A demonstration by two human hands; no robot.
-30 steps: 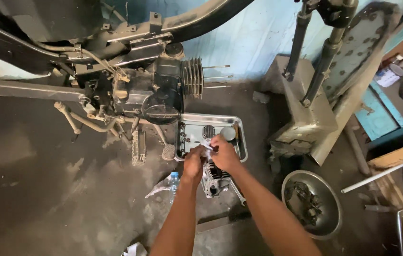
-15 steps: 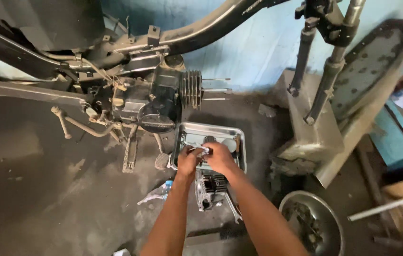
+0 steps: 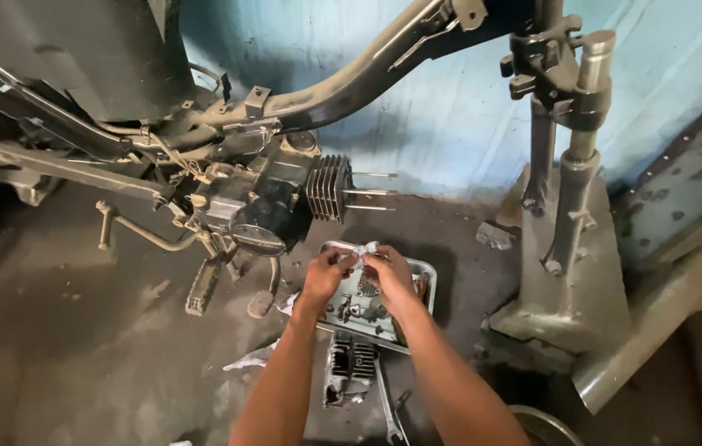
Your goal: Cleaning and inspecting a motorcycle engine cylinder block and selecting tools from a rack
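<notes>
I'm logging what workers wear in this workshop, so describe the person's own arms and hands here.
Both arms are bare as far as the frame shows them: no sleeves in view. The left hand and right hand wear no gloves. I can make out no watch, bracelet or ring on either. No markings show.

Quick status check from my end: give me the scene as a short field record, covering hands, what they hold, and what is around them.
left hand: gripping one end of a small white rag
right hand: gripping the other end
rag position: held above a metal tray of small parts
tray: on the floor, beside the engine
engine: in a stripped motorcycle frame, bare studs sticking out
below tray: finned cylinder part and a wrench on the floor
right side: front fork
</notes>
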